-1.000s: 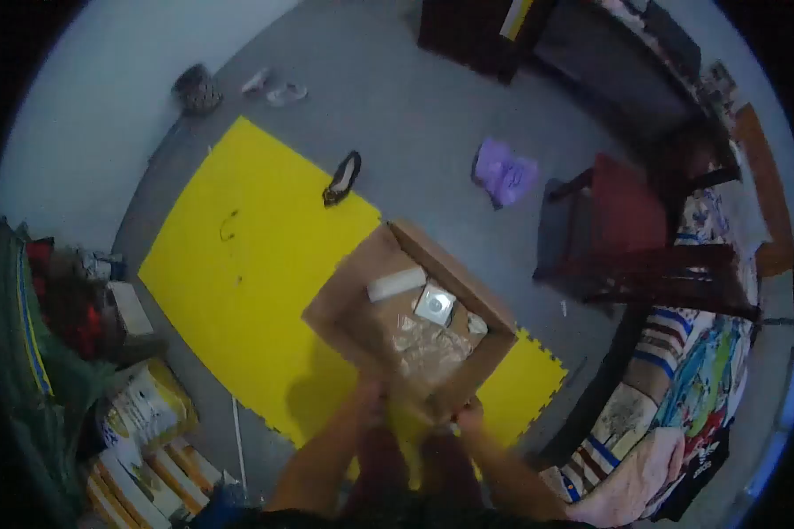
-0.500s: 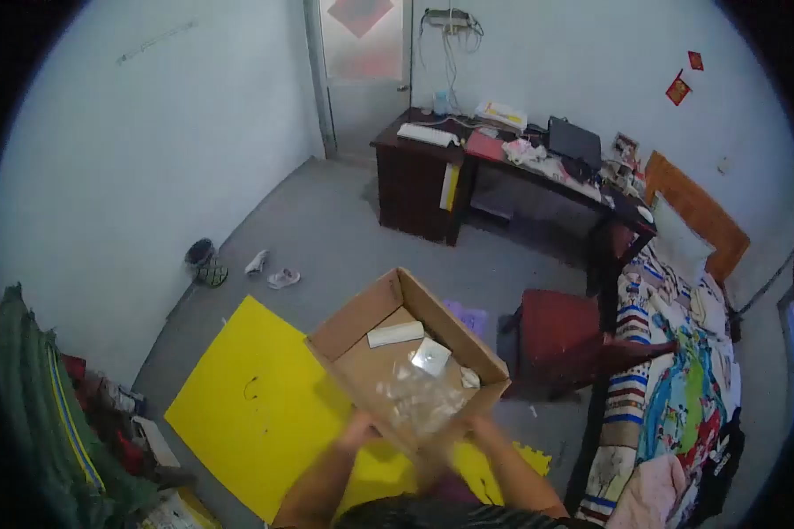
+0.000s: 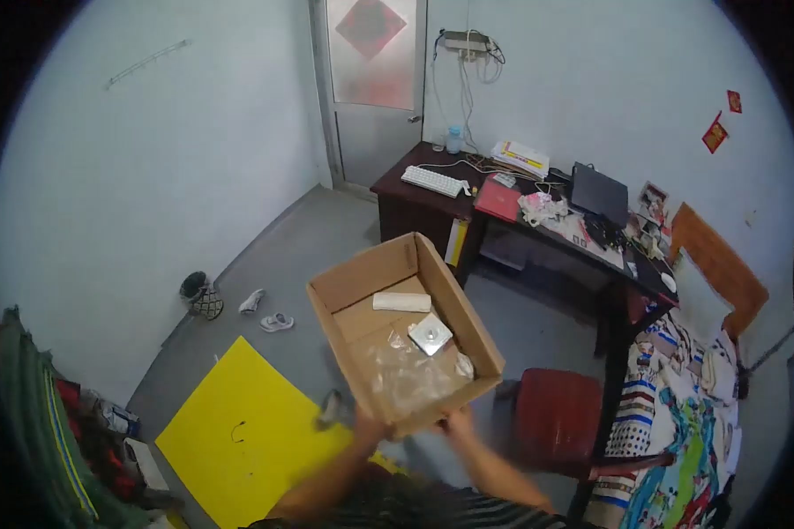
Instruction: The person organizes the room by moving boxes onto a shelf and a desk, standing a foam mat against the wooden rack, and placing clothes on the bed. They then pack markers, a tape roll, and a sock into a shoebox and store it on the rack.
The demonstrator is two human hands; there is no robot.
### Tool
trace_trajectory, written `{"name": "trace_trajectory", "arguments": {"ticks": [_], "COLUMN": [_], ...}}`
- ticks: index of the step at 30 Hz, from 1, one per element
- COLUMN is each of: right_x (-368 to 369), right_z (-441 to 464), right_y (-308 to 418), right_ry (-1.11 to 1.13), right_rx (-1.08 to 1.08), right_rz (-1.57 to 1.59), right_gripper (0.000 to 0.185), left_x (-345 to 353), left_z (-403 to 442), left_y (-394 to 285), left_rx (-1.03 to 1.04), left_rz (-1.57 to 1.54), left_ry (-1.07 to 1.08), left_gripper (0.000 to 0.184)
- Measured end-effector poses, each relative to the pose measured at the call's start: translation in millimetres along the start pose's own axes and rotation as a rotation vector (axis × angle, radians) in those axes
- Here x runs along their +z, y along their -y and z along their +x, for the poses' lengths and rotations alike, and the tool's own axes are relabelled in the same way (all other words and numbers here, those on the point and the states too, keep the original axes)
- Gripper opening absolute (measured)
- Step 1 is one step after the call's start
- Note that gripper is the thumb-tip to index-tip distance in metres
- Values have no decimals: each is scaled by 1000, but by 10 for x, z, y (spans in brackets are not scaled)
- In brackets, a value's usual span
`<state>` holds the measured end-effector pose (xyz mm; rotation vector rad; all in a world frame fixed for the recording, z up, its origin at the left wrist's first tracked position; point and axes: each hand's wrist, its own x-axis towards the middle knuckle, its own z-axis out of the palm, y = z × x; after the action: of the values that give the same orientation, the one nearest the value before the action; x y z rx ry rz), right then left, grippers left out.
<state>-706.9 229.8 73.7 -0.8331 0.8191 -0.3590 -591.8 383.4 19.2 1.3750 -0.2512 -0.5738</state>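
Red chair point(image 3: 558, 410) lower right, desk point(image 3: 403, 210) upper right — left hand point(image 3: 372, 425) and right hand point(image 3: 454, 423) grip the box point(image 3: 370, 280), fingertips hidden.

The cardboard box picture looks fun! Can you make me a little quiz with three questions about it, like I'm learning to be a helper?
1. True or false: the left hand and the right hand both hold the cardboard box.

2. Which of these lies inside the box?
A) a red chair
B) a white square item
C) a keyboard

3. What colour is the floor mat?

Key:
1. True
2. B
3. Yellow
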Motion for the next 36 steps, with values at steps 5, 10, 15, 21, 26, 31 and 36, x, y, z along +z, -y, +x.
{"name": "trace_trajectory", "arguments": {"ticks": [5,10,15,21,26,31,36], "right_x": [267,525,971,938,771,478,9], "right_z": [806,1655,2063,2970,3427,3878,4388], "right_y": [429,1107,1623,2402,2981,3494,3925], "right_ry": [-42,15,-144,-224,-284,-327,-346], "right_rx": [49,89,-143,-241,-297,-365,-293], "right_rz": [-93,132,181,338,495,487,537], "right_gripper": [52,50,46,41,37,35,35], "left_x": [81,-87,128,1011,1637,2412,3103], "left_z": [910,1957,2995,4372,5112,5689,6138], "left_y": [-423,-908,-1375,-2153,-1952,-1892,-1837], "left_rx": [-90,-165,-67,12,70,-45,-116], "left_rz": [-121,-79,55,88,-98,107,53], "left_ry": [-88,94,206,394,489,495,568], "left_gripper": [64,62,59,60,55,51,44]}}
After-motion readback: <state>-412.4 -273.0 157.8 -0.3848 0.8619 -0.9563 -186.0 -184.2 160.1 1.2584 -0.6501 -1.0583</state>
